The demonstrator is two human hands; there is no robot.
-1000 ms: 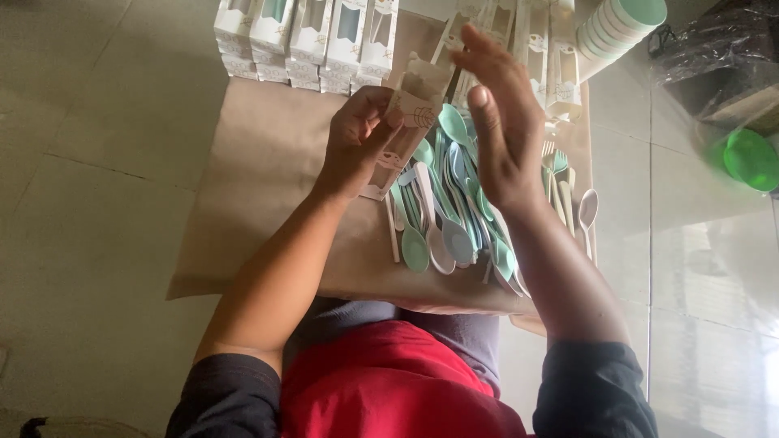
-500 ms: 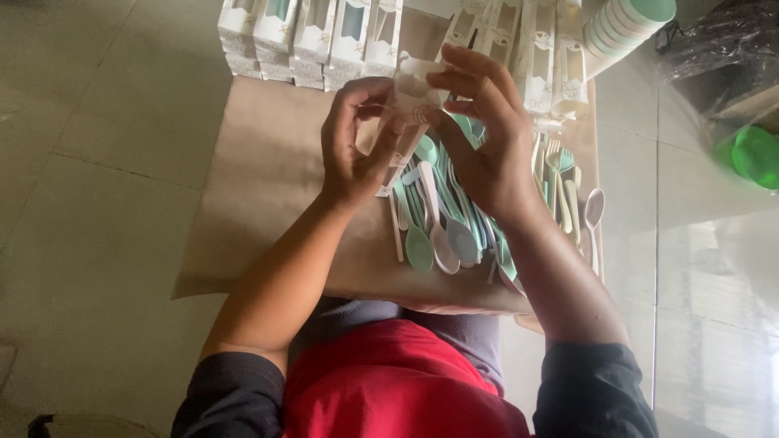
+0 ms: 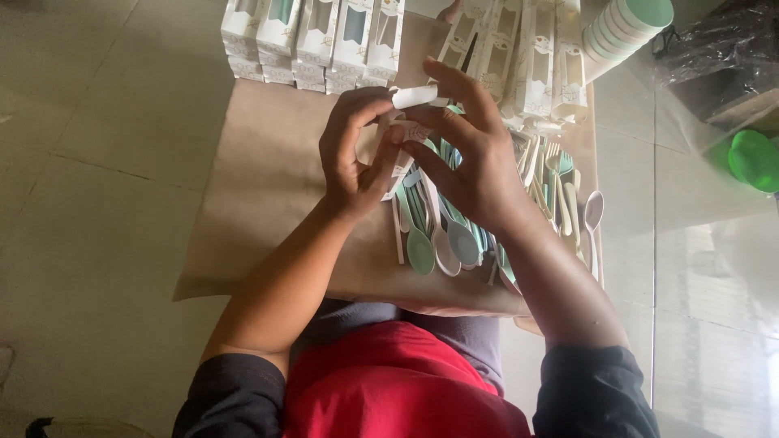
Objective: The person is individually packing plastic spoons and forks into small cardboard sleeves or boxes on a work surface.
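Both hands worked above the brown board (image 3: 268, 186): the left hand (image 3: 353, 158) and right hand (image 3: 471, 158) pinched a small white carton (image 3: 410, 109) by fingertips, best kept square over the spoon pile (image 3: 442, 231) for clean folding.

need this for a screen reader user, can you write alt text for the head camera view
Seen from above, a person's left hand and right hand together hold a small white carton over a brown paper sheet. Pastel spoons lie beneath the hands, and rows of white window boxes line the far edge.
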